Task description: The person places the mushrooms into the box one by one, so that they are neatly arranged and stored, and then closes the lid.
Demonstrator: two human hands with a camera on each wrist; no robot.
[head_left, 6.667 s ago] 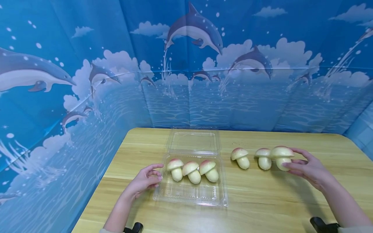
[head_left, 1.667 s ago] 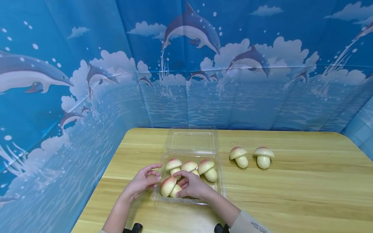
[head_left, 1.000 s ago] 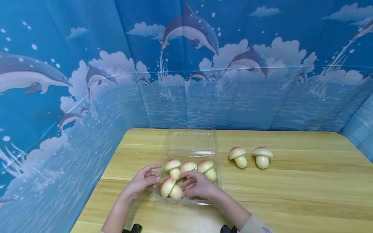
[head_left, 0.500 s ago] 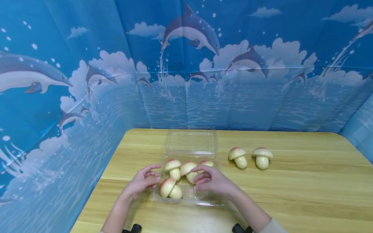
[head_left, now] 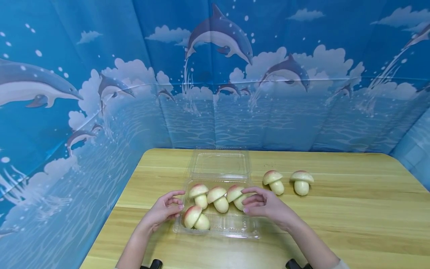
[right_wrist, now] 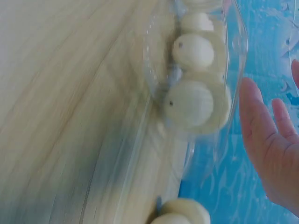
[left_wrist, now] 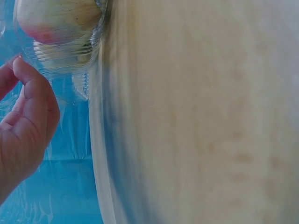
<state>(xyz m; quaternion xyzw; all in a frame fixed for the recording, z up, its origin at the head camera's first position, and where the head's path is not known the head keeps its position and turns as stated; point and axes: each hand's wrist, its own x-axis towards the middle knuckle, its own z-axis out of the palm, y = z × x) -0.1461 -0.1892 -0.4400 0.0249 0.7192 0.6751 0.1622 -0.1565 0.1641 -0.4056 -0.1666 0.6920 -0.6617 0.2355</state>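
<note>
A clear plastic clamshell box lies on the table with its lid folded back. Three cream mushrooms with pinkish caps form its back row, the middle mushroom among them. A fourth, the front-left mushroom, lies tilted in the near left corner. My left hand rests at the box's left rim, fingers loosely bent, thumb tip right at the edge. My right hand is over the box's right side, thumb and fingers apart, holding nothing; its fingertips overlap the back-right mushroom.
Two more mushrooms, a leaning mushroom and an upright-looking mushroom, lie on the wooden table right of the box. A blue dolphin-print curtain closes off the back and left.
My right hand has carried a mushroom from the table's right into the box's front-left corner and let go. It then moved right across the box. My left hand has stayed at the rim.
</note>
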